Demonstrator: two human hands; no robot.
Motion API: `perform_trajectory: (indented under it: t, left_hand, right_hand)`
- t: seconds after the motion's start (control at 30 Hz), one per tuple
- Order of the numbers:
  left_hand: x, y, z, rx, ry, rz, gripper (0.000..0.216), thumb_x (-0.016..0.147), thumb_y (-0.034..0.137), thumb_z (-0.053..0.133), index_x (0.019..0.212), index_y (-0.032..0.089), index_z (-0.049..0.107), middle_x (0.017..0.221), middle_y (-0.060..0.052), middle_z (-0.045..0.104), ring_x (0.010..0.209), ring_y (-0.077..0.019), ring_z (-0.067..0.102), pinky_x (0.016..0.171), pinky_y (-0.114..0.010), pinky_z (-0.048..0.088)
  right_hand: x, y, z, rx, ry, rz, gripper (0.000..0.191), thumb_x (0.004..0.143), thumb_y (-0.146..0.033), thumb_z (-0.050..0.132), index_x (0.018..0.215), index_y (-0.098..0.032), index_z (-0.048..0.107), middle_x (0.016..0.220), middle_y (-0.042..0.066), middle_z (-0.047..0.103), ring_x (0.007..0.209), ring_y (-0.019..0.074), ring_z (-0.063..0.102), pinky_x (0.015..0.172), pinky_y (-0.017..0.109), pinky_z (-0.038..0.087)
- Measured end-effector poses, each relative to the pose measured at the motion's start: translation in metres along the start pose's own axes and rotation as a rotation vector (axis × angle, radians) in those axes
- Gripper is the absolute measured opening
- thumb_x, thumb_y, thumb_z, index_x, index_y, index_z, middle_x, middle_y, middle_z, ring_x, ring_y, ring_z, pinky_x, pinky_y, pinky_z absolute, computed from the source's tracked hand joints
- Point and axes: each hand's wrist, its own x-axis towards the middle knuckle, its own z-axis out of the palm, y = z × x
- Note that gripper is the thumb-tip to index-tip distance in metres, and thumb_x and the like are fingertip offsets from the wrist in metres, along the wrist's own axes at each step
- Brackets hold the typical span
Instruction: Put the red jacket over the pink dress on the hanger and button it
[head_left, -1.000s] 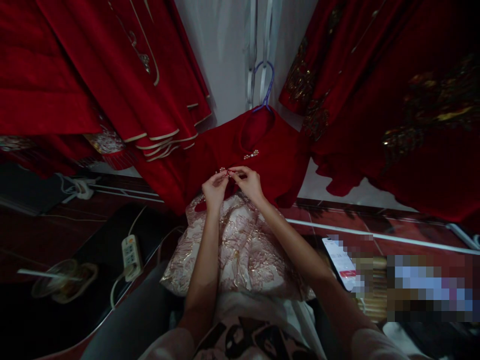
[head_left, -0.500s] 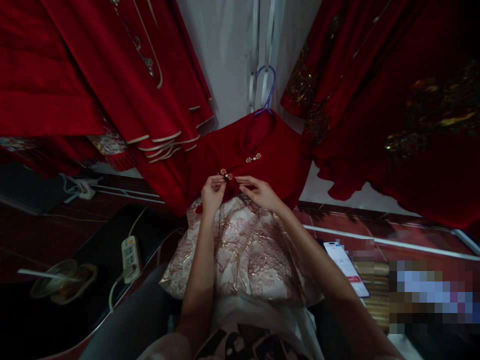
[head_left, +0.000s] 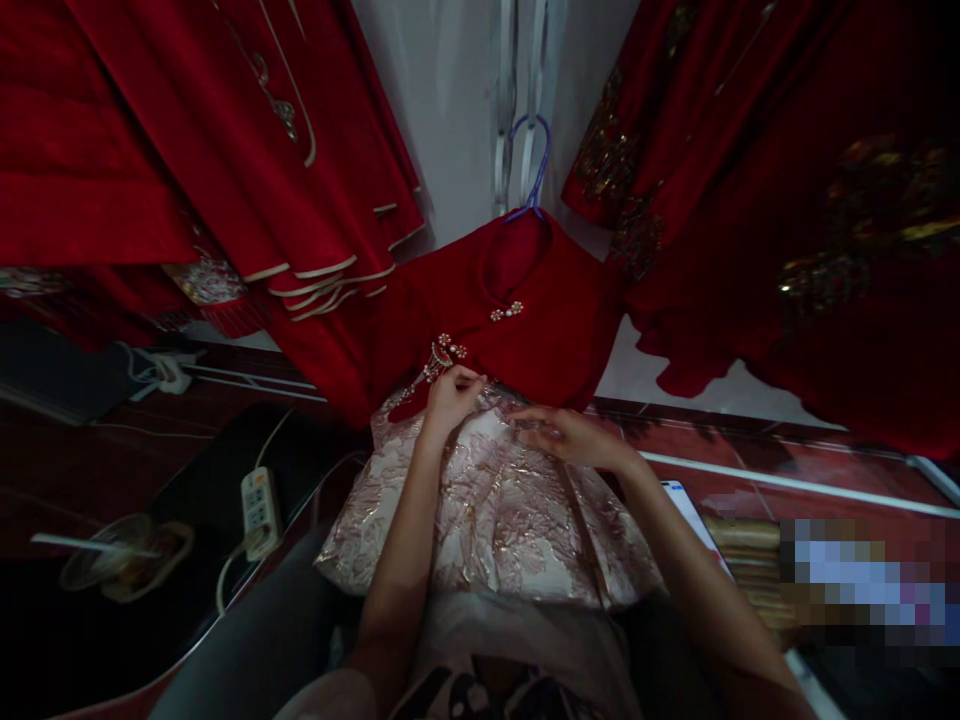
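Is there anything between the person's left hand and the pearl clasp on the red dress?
Nothing visible. The left hand sits just below the pearl clasp on the red dress, and only red cloth shows in the small gap. The right hand rests apart, on the brocade skirt.

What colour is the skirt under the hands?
The skirt is pale pink with gold brocade; head view.

Dim room, white wall, seemingly red-tiled floor.

Left floor: I see a white power strip, a plastic cup nearby.
Right floor: a phone, screen lit.
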Motion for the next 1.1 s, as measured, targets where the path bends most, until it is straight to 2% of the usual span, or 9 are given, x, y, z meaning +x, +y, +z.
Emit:
perform_trajectory:
  t: [0.07, 0.13, 0.27, 0.37, 0.53, 0.63, 0.77, 0.9, 1.1]
  left_hand:
    - [-0.001, -0.003, 0.001, 0.108, -0.012, -0.059, 0.021, 0.075, 0.030, 0.064, 0.058, 0.018, 0.061, 0.062, -0.003, 0.065, 0.066, -0.0173, 0.063, 0.074, -0.033, 0.048]
    - [-0.001, -0.008, 0.000, 0.105, -0.019, -0.094, 0.016, 0.070, 0.028, 0.070, 0.061, 0.018, 0.062, 0.063, -0.003, 0.065, 0.067, -0.0178, 0.063, 0.075, -0.034, 0.049]
    - [0.003, -0.016, 0.006, -0.302, 0.080, -0.121, 0.029, 0.068, 0.019, 0.072, 0.091, 0.018, 0.056, 0.093, -0.009, 0.070, 0.088, -0.0176, 0.067, 0.086, -0.035, 0.050]
    - [0.004, -0.015, 0.016, -0.489, 0.036, -0.123, 0.035, 0.072, 0.019, 0.070, 0.100, 0.018, 0.048, 0.105, -0.012, 0.068, 0.097, -0.0173, 0.067, 0.093, -0.038, 0.049]
    - [-0.004, 0.002, 0.029, -0.604, -0.093, -0.087, 0.045, 0.075, 0.024, 0.070, 0.111, 0.021, 0.043, 0.128, -0.015, 0.058, 0.117, -0.0205, 0.059, 0.102, -0.041, 0.044]
    - [-0.012, 0.023, 0.033, -0.610, -0.131, 0.112, 0.050, 0.083, 0.026, 0.064, 0.123, 0.026, 0.035, 0.141, -0.013, 0.046, 0.132, -0.0193, 0.047, 0.108, -0.041, 0.039]
    - [-0.017, 0.039, 0.039, -0.490, -0.224, 0.318, 0.024, 0.091, 0.030, 0.052, 0.113, 0.022, 0.050, 0.137, -0.011, 0.051, 0.131, -0.0198, 0.046, 0.110, -0.042, 0.036]
    - [-0.014, 0.023, 0.055, -0.478, -0.228, 0.108, 0.027, 0.085, 0.030, 0.062, 0.107, 0.017, 0.055, 0.116, -0.012, 0.062, 0.111, -0.0207, 0.060, 0.103, -0.044, 0.042]
    - [-0.015, 0.015, 0.073, -0.728, -0.113, -0.133, 0.066, 0.070, 0.023, 0.074, 0.128, 0.020, 0.042, 0.119, -0.010, 0.059, 0.117, -0.0204, 0.056, 0.104, -0.040, 0.041]
  right_hand:
    - [0.002, 0.006, 0.003, -0.032, 0.007, -0.015, 0.048, 0.086, -0.044, 0.059, 0.132, -0.029, 0.055, 0.141, 0.004, 0.051, 0.130, 0.0234, 0.049, 0.107, 0.044, 0.042]
    - [0.004, 0.015, 0.004, -0.047, 0.098, 0.022, 0.065, 0.085, -0.049, 0.059, 0.143, -0.026, 0.041, 0.151, 0.008, 0.037, 0.138, 0.0254, 0.038, 0.111, 0.045, 0.038]
    - [0.008, 0.027, 0.002, -0.101, 0.291, 0.106, 0.094, 0.085, -0.056, 0.055, 0.154, -0.020, 0.003, 0.159, 0.011, 0.006, 0.147, 0.0268, 0.013, 0.118, 0.047, 0.022]
    - [0.011, 0.028, 0.002, -0.176, 0.300, 0.086, 0.098, 0.085, -0.058, 0.053, 0.154, -0.021, -0.006, 0.160, 0.009, -0.002, 0.147, 0.0257, -0.002, 0.120, 0.048, 0.010]
    - [0.014, 0.027, 0.008, -0.233, 0.333, 0.053, 0.093, 0.087, -0.059, 0.048, 0.153, -0.024, -0.008, 0.160, 0.009, -0.002, 0.147, 0.0266, -0.004, 0.120, 0.051, 0.010]
    - [0.014, 0.028, 0.008, -0.281, 0.453, 0.099, 0.097, 0.087, -0.062, 0.047, 0.153, -0.021, -0.012, 0.160, 0.010, -0.007, 0.147, 0.0289, -0.009, 0.119, 0.053, 0.008]
    - [0.012, 0.027, 0.003, -0.337, 0.553, 0.115, 0.098, 0.086, -0.063, 0.047, 0.153, -0.019, -0.009, 0.159, 0.011, -0.010, 0.146, 0.0306, -0.013, 0.118, 0.056, 0.008]
    - [0.012, 0.017, 0.003, -0.307, 0.681, 0.053, 0.091, 0.086, -0.060, 0.050, 0.154, -0.024, 0.000, 0.160, 0.009, -0.005, 0.147, 0.0301, -0.008, 0.118, 0.056, 0.011]
    - [0.007, -0.029, 0.007, -0.084, 0.853, -0.189, 0.065, 0.093, -0.043, 0.046, 0.151, -0.032, 0.019, 0.159, 0.002, 0.017, 0.146, 0.0236, 0.019, 0.115, 0.048, 0.030]
